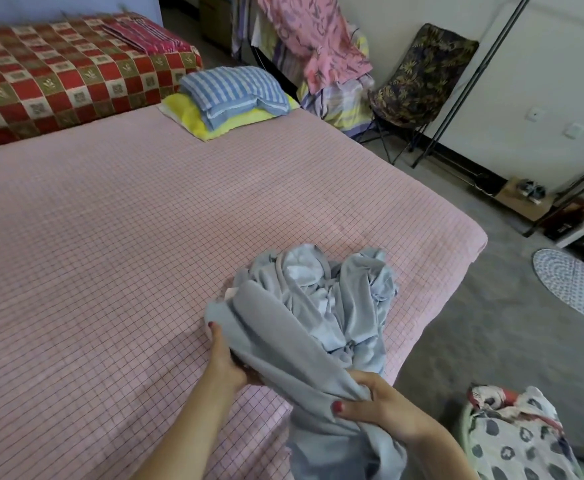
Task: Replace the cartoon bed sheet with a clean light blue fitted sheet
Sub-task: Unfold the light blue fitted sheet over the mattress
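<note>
I have the light blue sheet (304, 327) bunched in a crumpled heap on the near right part of the bed (117, 216), close to the bed's right edge. Its long run goes from the heap back toward me, a thick fold trailing off the bed's near edge and out of the bottom of the view, so I cannot see its full length.

My left hand (223, 358) is tucked under the left side of the heap, thumb up against the cloth and fingers hidden beneath it, holding the fold. My right hand (377, 407) clamps the trailing fold, fingers curled round it.

The bed shows a pink checked cover. At the bed's far right corner lie a striped blue pillow (235, 90) on a yellow pillow (193, 116). Beyond the bed's far side sits a red patchwork couch (62, 74). Right of the bed stand a folding chair (418, 81) and a rack of hanging clothes (314, 43).

On the floor right of the bed's near corner lies the cartoon sheet (515, 441), wadded up and cut off by the bottom edge. A round mat (574, 285) lies further right, partly out of view.
</note>
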